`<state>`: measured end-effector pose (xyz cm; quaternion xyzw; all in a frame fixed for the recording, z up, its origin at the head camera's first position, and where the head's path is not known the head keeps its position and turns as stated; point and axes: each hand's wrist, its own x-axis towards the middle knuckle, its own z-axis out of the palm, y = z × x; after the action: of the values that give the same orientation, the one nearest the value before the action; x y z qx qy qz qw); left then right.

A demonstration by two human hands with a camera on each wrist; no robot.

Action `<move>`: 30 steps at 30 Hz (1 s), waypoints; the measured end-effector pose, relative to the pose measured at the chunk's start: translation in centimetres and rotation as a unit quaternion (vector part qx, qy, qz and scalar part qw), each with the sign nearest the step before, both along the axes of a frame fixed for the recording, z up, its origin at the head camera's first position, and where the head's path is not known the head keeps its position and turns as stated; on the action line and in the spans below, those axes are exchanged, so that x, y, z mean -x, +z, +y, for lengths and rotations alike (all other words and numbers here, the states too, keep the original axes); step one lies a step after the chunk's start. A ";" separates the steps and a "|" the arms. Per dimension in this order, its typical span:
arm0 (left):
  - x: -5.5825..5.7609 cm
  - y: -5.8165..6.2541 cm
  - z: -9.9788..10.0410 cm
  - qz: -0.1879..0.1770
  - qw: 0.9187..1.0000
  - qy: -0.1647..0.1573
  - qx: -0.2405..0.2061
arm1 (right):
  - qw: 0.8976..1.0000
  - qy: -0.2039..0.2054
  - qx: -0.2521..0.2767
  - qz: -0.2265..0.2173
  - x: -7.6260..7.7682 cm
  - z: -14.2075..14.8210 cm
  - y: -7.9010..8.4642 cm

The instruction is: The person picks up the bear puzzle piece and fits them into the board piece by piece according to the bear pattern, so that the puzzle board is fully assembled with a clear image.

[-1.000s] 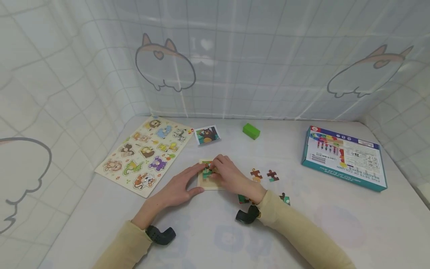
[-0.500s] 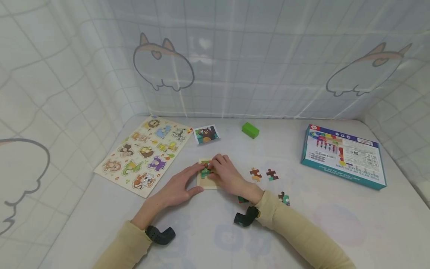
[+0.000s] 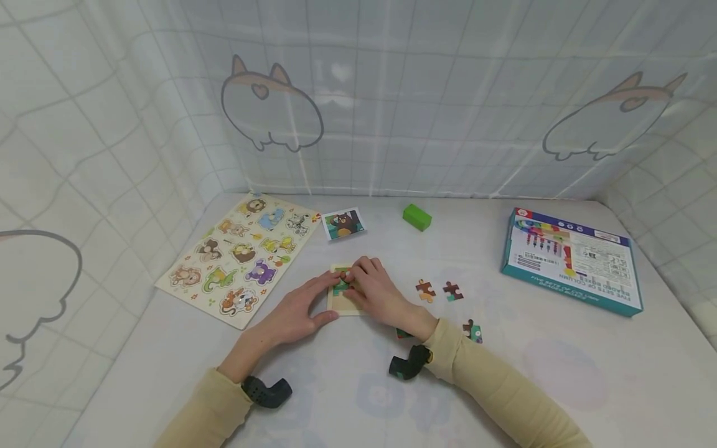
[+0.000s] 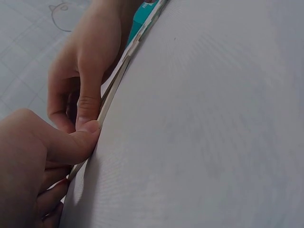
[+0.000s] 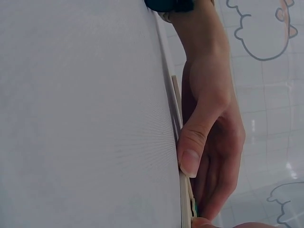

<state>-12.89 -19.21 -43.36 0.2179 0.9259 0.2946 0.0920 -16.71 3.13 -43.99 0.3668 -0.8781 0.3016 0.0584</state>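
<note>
Puzzle tray (image 3: 346, 306) just under your right hand (image 3: 378, 291), green piece (image 3: 339, 289) in its upper left at your bent right fingertips, which touch it, a pinch hidden; your left hand (image 3: 299, 311) rests along the left edge, thumb spread from straight fingers

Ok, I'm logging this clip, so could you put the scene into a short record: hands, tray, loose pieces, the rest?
Left hand: touches the puzzle tray along its left side, thumb at the near corner
Right hand: fingers over the puzzle tray; whether they pinch a piece is hidden
Puzzle tray: green piece at upper left
Loose pieces: four in view, right of the tray, one partly hidden
Beyond tray: bear card, green block
Far left: animal board
Far right: teal-edged box
</note>
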 end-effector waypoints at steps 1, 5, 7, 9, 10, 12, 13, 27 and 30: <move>0.0 0.0 0.0 0.002 1.000 -0.002 0.000 | 1.000 0.001 0.000 -0.003 0.0 0.0 0.1; 0.0 -0.1 -0.1 0.007 1.000 -0.007 0.000 | 1.000 0.001 0.000 -0.017 0.0 -0.1 0.2; 0.0 0.0 -0.1 0.009 1.000 -0.010 0.000 | 1.000 0.000 0.002 -0.025 0.0 -0.1 0.2; 0.0 0.0 -0.1 0.013 1.000 -0.012 0.000 | 0.999 -0.001 0.005 -0.035 0.1 -0.1 0.1; 0.0 0.0 -0.1 0.014 1.000 -0.012 0.001 | 0.999 -0.003 0.006 -0.036 0.1 -0.1 0.1; 0.1 -0.1 -0.1 0.018 1.000 -0.014 0.002 | 0.999 -0.006 0.008 -0.038 0.1 -0.1 0.1; 0.1 -0.1 0.0 0.019 1.000 -0.015 0.003 | 0.999 -0.009 0.008 -0.038 0.1 -0.1 0.1; 0.2 -0.5 0.0 0.042 0.998 -0.035 0.030 | 0.998 -0.031 0.017 -0.046 0.8 0.8 0.2; 0.2 -0.5 0.0 0.045 0.998 -0.032 0.033 | 0.998 -0.049 0.017 -0.039 1.2 1.3 0.2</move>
<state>-13.04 -19.22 -43.86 0.2575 0.9308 0.2507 0.0665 -17.90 4.45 -43.83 0.3101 -0.8916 0.3270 0.0454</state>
